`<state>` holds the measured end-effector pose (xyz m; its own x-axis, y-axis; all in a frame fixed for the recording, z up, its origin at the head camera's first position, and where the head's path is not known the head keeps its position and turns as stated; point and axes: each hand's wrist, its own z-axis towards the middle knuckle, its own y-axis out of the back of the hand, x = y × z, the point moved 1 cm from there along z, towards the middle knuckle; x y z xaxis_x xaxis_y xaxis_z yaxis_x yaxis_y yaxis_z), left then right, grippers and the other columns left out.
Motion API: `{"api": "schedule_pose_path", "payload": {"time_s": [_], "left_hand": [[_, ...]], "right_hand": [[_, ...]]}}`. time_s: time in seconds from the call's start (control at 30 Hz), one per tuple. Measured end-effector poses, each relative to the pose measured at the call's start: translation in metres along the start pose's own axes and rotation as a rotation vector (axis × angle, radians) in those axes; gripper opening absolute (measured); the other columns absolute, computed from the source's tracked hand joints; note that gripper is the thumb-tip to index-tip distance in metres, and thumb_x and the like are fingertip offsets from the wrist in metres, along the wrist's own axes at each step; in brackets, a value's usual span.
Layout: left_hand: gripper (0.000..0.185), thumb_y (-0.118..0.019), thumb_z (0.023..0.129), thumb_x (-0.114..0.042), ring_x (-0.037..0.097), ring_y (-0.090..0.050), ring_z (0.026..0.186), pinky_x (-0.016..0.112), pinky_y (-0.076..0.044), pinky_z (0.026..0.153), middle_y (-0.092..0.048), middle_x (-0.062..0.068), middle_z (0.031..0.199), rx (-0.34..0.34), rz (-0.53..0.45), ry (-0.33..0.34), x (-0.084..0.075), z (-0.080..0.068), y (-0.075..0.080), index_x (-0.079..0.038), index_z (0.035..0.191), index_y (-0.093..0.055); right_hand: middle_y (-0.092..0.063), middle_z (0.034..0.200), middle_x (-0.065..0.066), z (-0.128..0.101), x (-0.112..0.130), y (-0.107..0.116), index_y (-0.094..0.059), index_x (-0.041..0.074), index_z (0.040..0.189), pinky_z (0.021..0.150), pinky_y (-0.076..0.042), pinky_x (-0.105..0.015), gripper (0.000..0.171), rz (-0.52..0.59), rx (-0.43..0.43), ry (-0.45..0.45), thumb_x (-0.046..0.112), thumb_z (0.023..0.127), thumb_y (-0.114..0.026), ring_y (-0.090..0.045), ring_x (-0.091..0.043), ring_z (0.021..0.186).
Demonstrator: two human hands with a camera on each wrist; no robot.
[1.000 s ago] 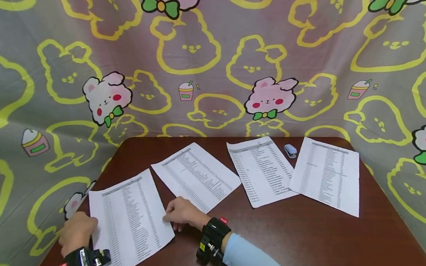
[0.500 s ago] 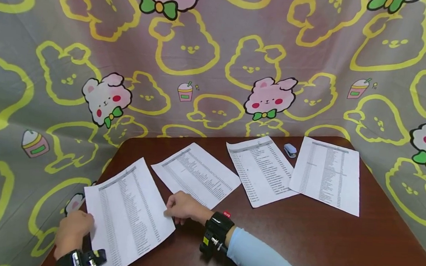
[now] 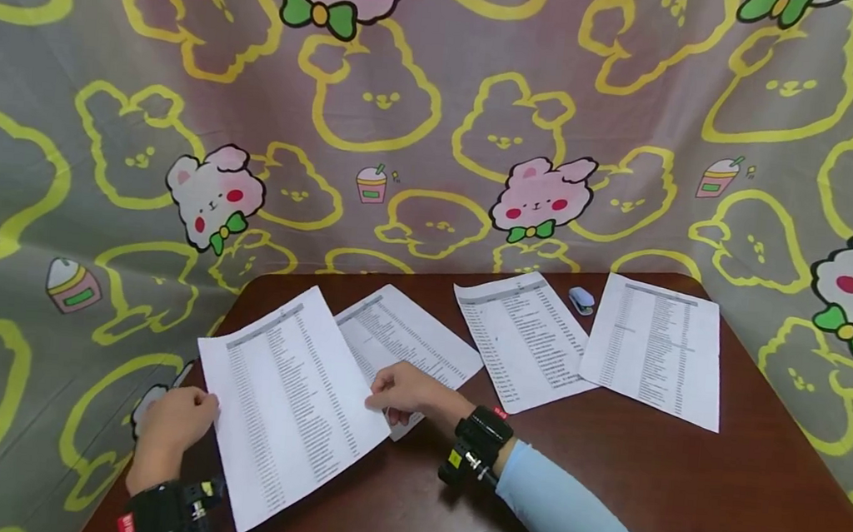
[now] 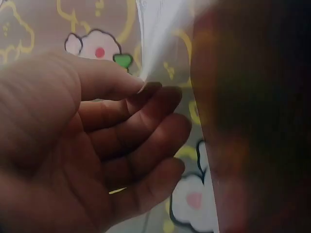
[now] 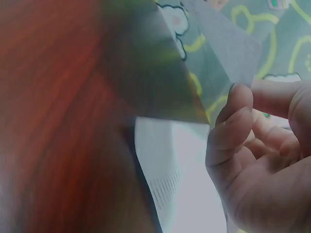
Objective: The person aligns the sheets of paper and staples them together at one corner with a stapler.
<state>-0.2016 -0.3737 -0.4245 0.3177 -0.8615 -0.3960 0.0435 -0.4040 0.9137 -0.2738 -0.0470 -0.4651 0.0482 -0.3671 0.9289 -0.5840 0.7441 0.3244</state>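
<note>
A printed sheet of paper (image 3: 288, 405) is held up off the table between both hands, tilted, covering part of a second printed sheet (image 3: 421, 341) behind it. My left hand (image 3: 176, 426) pinches its left edge; in the left wrist view the thumb and index finger of the left hand (image 4: 121, 131) meet on the paper's edge, the other fingers loosely curved. At the opposite edge my right hand (image 3: 409, 392) pinches the sheet. The right wrist view shows the right hand (image 5: 257, 141) with thumb and index finger on the paper (image 5: 233, 43).
Two more printed sheets lie at the right, a left one (image 3: 522, 340) overlapped by a right one (image 3: 656, 351). Between their top ends sits a small pale blue stapler (image 3: 582, 301). A patterned cloth (image 3: 438, 117) hangs behind the brown table (image 3: 605, 480).
Both hands have raised the held sheet and carried it to the right and away from me. It now overlaps the second sheet in view. The other sheets and the stapler stay put.
</note>
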Motion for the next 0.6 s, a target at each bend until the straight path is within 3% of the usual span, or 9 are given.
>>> {"api": "schedule_pose_path", "payload": {"time_s": [0.1, 0.3, 0.6], "left_hand": [[0.034, -0.042, 0.098, -0.025, 0.024, -0.046, 0.063, 0.035, -0.032, 0.058, -0.047, 0.009, 0.067, -0.002, -0.021, -0.031, -0.01, 0.003, -0.002, -0.001, 0.08, -0.058], [0.038, -0.046, 0.1, -0.028, 0.026, -0.051, 0.071, 0.034, -0.036, 0.058, -0.055, 0.014, 0.077, 0.026, -0.045, -0.057, -0.022, 0.008, -0.004, 0.005, 0.103, -0.064], [0.038, -0.045, 0.1, -0.029, 0.025, -0.051, 0.07, 0.033, -0.036, 0.058, -0.054, 0.013, 0.077, 0.039, -0.043, -0.094, -0.035, 0.009, -0.004, 0.005, 0.107, -0.063]], "right_hand": [[-0.056, 0.056, -0.002, -0.003, -0.003, 0.015, -0.064, 0.007, 0.079, 0.04, -0.04, -0.023, 0.009, 0.001, 0.002, -0.003, 0.009, 0.086, -0.069, -0.051, -0.013, 0.044], [-0.055, 0.058, -0.001, -0.01, -0.006, 0.035, -0.065, 0.008, 0.083, 0.043, -0.04, -0.026, 0.008, -0.018, 0.015, -0.009, 0.013, 0.087, -0.07, -0.051, -0.013, 0.045], [-0.056, 0.059, -0.001, -0.019, -0.009, 0.047, -0.066, 0.009, 0.084, 0.045, -0.04, -0.028, 0.01, -0.036, 0.014, 0.015, 0.016, 0.087, -0.071, -0.052, -0.014, 0.046]]}}
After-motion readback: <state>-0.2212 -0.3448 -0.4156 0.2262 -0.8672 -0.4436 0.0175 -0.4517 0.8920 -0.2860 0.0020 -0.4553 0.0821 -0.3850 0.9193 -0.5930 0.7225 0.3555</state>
